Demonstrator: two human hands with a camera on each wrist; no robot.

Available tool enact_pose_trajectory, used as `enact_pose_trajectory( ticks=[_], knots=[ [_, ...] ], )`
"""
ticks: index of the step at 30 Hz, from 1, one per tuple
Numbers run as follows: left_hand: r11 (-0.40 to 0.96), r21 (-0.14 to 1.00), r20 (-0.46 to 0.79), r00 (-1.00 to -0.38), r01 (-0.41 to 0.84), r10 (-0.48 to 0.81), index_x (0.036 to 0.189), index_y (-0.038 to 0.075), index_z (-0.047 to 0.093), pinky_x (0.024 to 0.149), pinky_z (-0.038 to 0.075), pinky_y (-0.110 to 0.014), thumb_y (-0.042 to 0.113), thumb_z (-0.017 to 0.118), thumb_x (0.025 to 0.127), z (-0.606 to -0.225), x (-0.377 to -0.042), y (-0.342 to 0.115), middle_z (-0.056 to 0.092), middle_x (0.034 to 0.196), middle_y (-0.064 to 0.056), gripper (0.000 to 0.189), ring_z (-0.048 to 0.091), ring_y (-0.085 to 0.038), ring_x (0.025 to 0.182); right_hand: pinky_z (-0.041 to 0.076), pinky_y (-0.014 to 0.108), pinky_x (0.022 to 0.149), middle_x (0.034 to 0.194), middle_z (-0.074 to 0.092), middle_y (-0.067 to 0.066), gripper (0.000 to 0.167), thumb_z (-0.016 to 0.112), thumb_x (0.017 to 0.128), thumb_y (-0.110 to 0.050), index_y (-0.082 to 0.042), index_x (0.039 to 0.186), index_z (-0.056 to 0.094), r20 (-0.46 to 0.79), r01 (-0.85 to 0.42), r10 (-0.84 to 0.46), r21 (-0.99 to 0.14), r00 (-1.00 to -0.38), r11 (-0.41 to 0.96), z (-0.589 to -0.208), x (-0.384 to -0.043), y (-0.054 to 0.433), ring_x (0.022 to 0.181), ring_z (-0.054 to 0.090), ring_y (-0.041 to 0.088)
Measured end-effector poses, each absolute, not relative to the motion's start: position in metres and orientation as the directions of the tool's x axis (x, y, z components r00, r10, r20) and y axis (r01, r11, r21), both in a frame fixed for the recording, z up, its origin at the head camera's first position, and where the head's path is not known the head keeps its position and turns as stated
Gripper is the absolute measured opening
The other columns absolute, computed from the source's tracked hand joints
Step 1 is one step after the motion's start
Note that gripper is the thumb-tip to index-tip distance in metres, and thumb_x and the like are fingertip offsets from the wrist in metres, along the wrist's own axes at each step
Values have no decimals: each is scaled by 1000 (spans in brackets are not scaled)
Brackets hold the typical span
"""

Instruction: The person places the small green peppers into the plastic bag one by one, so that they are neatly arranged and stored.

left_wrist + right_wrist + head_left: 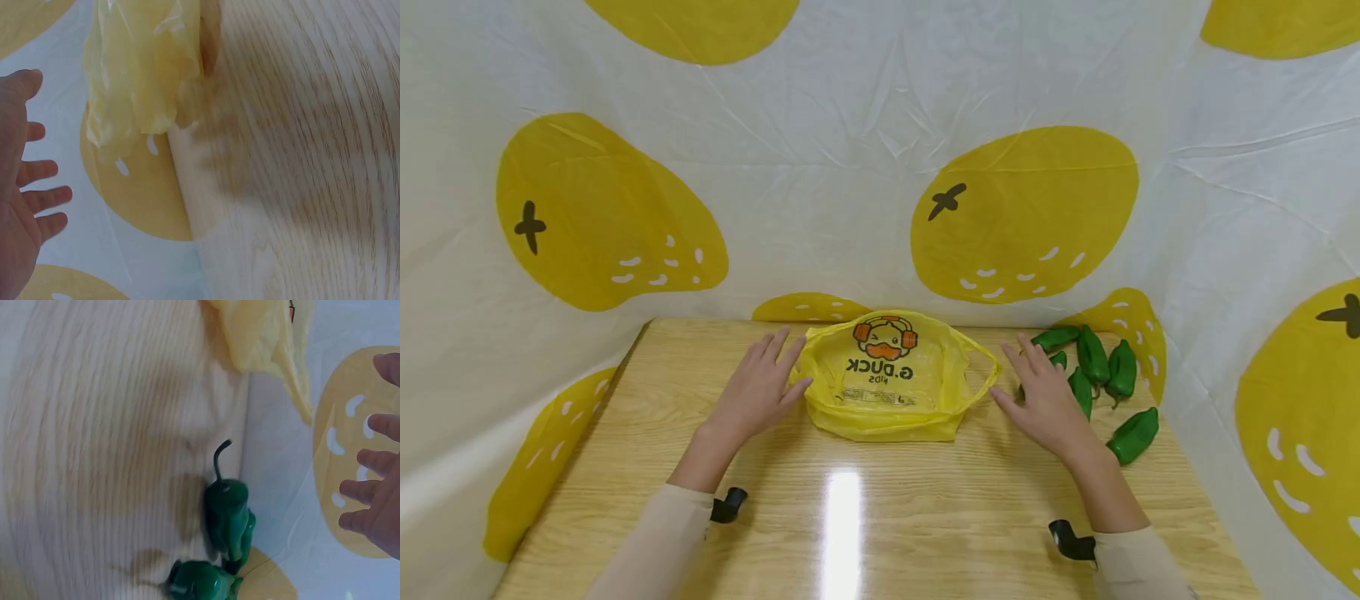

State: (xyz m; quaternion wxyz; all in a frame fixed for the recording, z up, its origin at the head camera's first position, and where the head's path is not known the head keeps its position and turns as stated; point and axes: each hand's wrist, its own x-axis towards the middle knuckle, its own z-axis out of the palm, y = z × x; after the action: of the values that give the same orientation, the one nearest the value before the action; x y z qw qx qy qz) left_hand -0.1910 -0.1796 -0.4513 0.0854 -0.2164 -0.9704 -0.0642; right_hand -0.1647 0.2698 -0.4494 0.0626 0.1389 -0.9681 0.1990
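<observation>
A yellow plastic bag (887,425) with a printed duck stands on the wooden table, its mouth spread wide. My left hand (756,387) is held at the bag's left side with fingers spread; in the left wrist view, a gap shows between that hand (25,175) and the bag (137,69). Near the bag's right handle is my right hand (1041,396), fingers extended and holding nothing. Several green peppers (1092,354) lie beside and partly behind the right hand. The right wrist view shows a pepper (226,512) with a curved stem below the bag (256,337).
The wooden table (775,517) has a bright light reflection at its front middle. A white cloth (820,217) printed with yellow fruit hangs behind the table and along both sides. One pepper (1133,435) lies apart, nearer the table's right edge.
</observation>
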Motion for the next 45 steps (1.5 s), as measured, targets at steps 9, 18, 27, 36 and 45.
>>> enact_pose_trajectory(
  ticks=[9, 18, 27, 36, 45],
  knots=[
    [865, 195, 242, -877, 462, 414, 155, 1, 43, 118, 38, -59, 37, 59, 106, -456, -199, -185, 39, 160, -26, 63, 44, -45, 143, 32, 79, 108, 167, 24, 26, 75, 66, 102, -33, -3, 161, 31, 222, -323, -245, -460, -944, 827, -458, -165, 289, 148, 28, 55],
    [837, 321, 250, -892, 444, 377, 154, 3, 43, 115, 41, -61, 33, 64, 103, -460, -213, -187, 43, 157, -25, 63, 43, -45, 143, 28, 82, 107, 168, 15, 29, 83, 60, 105, -39, -9, 166, 13, 85, -192, -174, -544, -981, 817, -456, -166, 310, 150, 20, 58],
    [807, 449, 207, -924, 383, 323, 156, 4, 41, 117, 39, -61, 32, 67, 102, -464, -226, -181, 40, 159, -22, 66, 40, -43, 146, 43, 74, 102, 165, 14, 36, 91, 51, 107, -49, -1, 165, 0, -47, -30, -77, -633, -996, 773, -456, -180, 330, 142, 35, 59],
    [756, 569, 175, -946, 323, 273, 157, 5, 39, 119, 37, -60, 28, 73, 98, -469, -240, -173, 40, 160, -20, 71, 38, -41, 148, 41, 73, 105, 167, 7, 35, 100, 41, 105, -62, 1, 163, -10, -183, 106, -21, -658, -983, 746, -455, -186, 344, 144, 31, 58],
    [744, 594, 166, -952, 305, 258, 157, 7, 40, 119, 38, -59, 27, 75, 97, -471, -246, -160, 41, 161, -19, 73, 39, -40, 148, 32, 76, 109, 163, 13, 40, 100, 38, 106, -63, 6, 162, -9, -284, 185, -10, -651, -959, 736, -457, -187, 349, 143, 30, 61]
  ],
)
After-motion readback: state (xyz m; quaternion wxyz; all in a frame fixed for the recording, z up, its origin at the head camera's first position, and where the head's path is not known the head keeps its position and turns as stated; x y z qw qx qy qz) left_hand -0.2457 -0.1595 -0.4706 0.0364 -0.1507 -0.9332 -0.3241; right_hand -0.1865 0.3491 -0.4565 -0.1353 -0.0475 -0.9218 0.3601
